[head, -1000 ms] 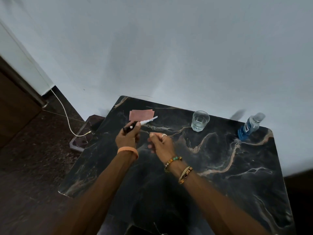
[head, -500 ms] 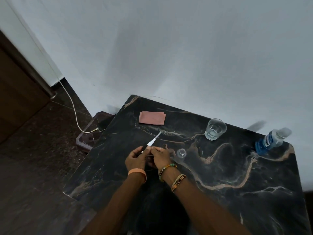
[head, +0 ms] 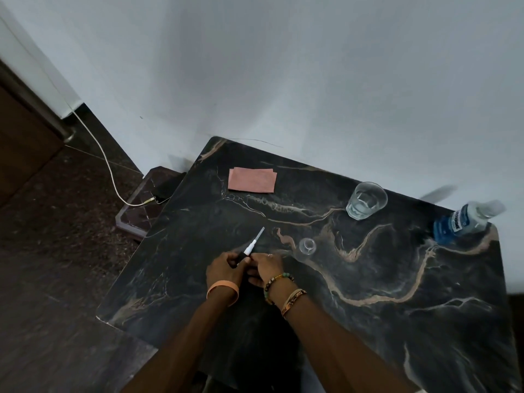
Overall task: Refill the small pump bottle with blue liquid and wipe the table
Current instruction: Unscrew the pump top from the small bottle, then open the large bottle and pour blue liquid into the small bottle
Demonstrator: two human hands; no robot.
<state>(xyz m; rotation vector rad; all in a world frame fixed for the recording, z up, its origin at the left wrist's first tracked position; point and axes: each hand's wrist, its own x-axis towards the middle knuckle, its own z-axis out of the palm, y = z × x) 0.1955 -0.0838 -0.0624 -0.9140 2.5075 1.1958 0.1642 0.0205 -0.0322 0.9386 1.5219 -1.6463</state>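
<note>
My left hand (head: 224, 272) is closed around the black collar of the pump head (head: 249, 249), whose white dip tube points up and away from me. My right hand (head: 268, 268) presses against it from the right, fingertips pinching the same collar. The small clear pump bottle (head: 307, 246) stands open on the dark marble table (head: 397, 321), just right of my right hand. A bottle of blue liquid (head: 465, 222) stands at the far right corner. A folded pink cloth (head: 251, 180) lies at the far left of the table.
A glass of water (head: 366, 200) stands near the wall between the cloth and the blue bottle. Left of the table, a lower dark stand (head: 141, 208) holds a phone on a white cable (head: 99, 154). The wall runs close behind the table.
A second ago my hands were apart near the cloth. They have come together nearer to me around the pump head, and the small clear bottle now stands on the table beside them.
</note>
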